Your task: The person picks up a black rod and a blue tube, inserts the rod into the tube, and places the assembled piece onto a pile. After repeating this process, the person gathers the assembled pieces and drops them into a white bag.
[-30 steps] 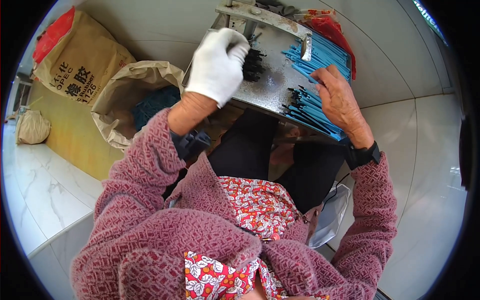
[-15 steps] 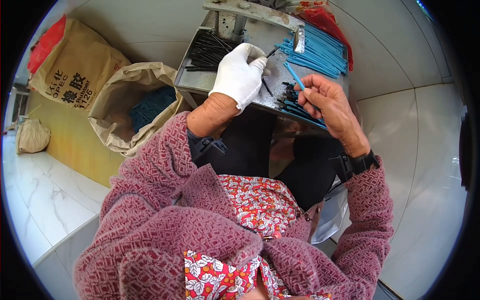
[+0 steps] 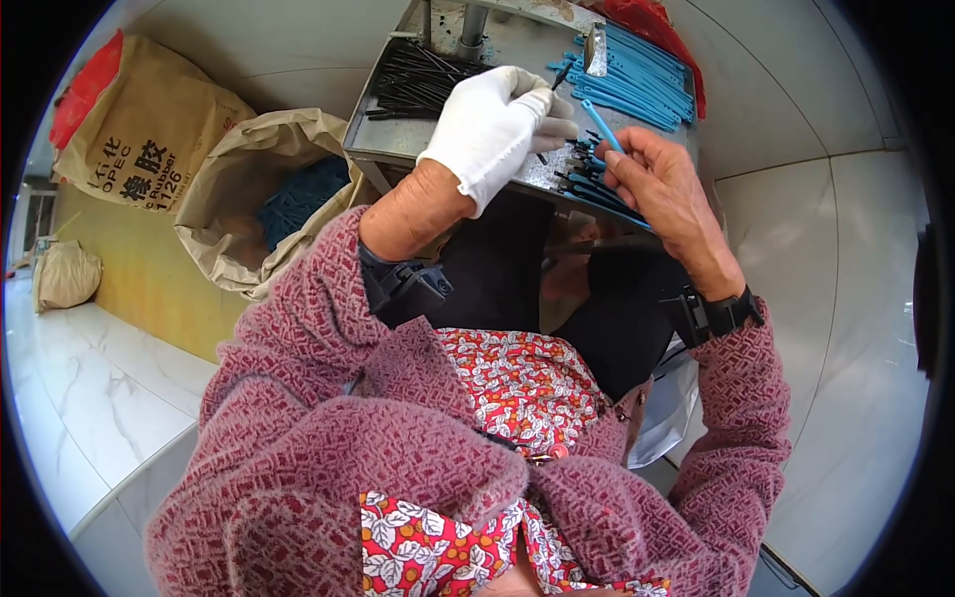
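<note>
The left hand (image 3: pixel 492 124), in a white glove, was closed with its fingertips around a black rod (image 3: pixel 563 75), whose upper end stuck out past the fingers, pointing up and to the right. A dark end also showed below the glove; whether it belonged to the same rod could not be told. The right hand (image 3: pixel 657 179), bare, pinched a blue strip (image 3: pixel 602 127) between thumb and fingers, its free end angled up and to the left. Both pieces were held above the near edge of the metal table (image 3: pixel 527 45), toward its right side, their tips close together but apart.

On the table, a heap of loose black rods (image 3: pixel 413 85) lay by the left edge, and a row of blue strips (image 3: pixel 637 80) lay along the right edge toward the far corner. Between that row and the near edge, partly behind the right hand, lay a bundle of blue and black pieces (image 3: pixel 597 189).

The step in hand looked like bringing one rod and one strip together. The next move seemed to call for lining up the two facing ends, with a steady pinch on each, since both were thin and their free ends could easily swing out of line.
</note>
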Tool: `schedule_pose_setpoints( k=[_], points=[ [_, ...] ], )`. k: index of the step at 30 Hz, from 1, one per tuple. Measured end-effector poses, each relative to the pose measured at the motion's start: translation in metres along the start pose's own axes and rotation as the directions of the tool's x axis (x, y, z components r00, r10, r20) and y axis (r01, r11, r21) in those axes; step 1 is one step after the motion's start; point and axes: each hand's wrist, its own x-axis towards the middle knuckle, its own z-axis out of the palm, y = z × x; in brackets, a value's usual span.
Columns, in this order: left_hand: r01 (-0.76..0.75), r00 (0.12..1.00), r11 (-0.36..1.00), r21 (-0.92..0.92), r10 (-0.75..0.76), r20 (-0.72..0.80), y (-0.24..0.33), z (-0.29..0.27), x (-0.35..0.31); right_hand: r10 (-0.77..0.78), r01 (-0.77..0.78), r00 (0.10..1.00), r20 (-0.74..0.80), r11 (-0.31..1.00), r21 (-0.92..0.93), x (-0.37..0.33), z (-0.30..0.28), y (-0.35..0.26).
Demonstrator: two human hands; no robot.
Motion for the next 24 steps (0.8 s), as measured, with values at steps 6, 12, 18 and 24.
schedule_pose_setpoints(
  k=[6, 12, 18, 24],
  points=[
    [-0.055, 0.994, 0.998, 0.039, 0.058, -0.096, 0.010, -0.031, -0.022, 0.088, -0.084, 0.991, 0.097, 0.996, -0.039, -0.012, 0.022, -0.032],
    [-0.037, 0.975, 0.997, 0.074, 0.052, -0.217, 0.001, -0.062, -0.055, 0.136, -0.141, 0.984, 0.118, 0.989, 0.036, 0.002, 0.040, -0.033],
    [0.052, 0.979, 0.999, -0.013, -0.054, -0.195, -0.031, -0.083, -0.079, 0.278, -0.340, 0.923, 0.266, 0.914, 0.223, 0.018, 0.053, -0.030],
    [0.184, 0.964, 0.983, 0.003, -0.180, -0.196, -0.046, -0.070, -0.089, 0.053, -0.144, 0.950, 0.306, 0.948, 0.283, 0.031, 0.080, -0.055]
  ],
)
